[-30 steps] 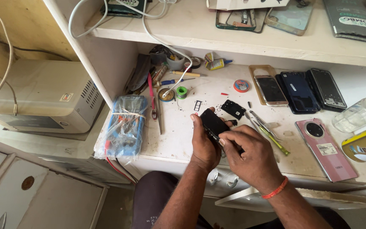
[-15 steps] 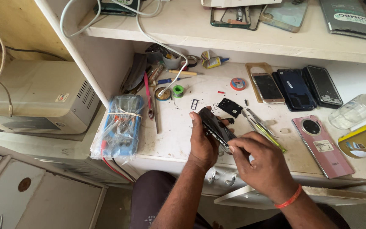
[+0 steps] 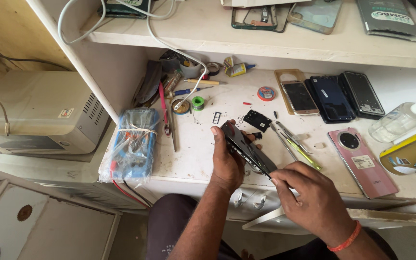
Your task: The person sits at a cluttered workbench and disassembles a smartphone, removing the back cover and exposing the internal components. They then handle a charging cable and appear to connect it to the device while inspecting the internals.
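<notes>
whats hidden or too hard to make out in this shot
Head view, the only one:
- Black phone: held edge-on, so its faces don't show; the left hand covers its lower part.
- Right hand: its fingertips meet the phone's end; anything pinched there is too small to tell.
- Yellow can: cut off by the right edge.
- Small parts on the bench: too small to identify.

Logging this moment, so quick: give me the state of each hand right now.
Left hand: closed around the black phone, holding it tilted on edge above the workbench.
Right hand: fingers pinched at the phone's lower end; anything held cannot be told.
</notes>
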Tool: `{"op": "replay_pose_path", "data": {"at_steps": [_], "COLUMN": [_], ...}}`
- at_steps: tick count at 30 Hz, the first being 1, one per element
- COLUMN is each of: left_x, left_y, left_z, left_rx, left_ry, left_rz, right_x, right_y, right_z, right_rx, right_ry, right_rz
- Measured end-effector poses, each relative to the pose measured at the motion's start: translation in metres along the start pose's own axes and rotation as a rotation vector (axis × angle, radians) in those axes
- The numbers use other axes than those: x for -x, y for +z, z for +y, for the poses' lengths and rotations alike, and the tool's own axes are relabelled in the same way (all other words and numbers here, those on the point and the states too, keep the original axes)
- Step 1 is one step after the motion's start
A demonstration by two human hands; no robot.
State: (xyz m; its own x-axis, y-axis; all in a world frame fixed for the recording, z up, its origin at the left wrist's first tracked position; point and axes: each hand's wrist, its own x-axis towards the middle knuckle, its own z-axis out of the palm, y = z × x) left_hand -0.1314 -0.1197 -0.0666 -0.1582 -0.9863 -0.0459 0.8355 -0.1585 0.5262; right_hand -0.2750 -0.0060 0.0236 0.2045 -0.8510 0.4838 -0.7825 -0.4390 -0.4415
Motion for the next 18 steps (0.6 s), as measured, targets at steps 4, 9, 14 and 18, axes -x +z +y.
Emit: {"op": "replay_pose_path", "data": {"at_steps": [4, 9, 14, 18], "left_x": [0.001, 0.001, 0.000, -0.001], "left_y": [0.001, 0.001, 0.001, 0.000], "left_z": [-0.001, 0.001, -0.001, -0.002], "left_rx": [-0.013, -0.023, -0.031, -0.020], "left_ry": [-0.001, -0.015, -0.008, -0.002], "left_rz": [0.008, 0.026, 0.014, 0.030], "right_x": [0.003, 0.006, 0.011, 0.014], "right_y": [-0.003, -0.007, -0.010, -0.010], "right_z": [-0.001, -0.002, 0.000, 0.003], "right_rx": [0.067, 0.093, 0.099, 0.098], "right_ry": [-0.052, -0.063, -0.073, -0.049], "right_rz": [0.013, -0.006, -0.008, -0.012]}}
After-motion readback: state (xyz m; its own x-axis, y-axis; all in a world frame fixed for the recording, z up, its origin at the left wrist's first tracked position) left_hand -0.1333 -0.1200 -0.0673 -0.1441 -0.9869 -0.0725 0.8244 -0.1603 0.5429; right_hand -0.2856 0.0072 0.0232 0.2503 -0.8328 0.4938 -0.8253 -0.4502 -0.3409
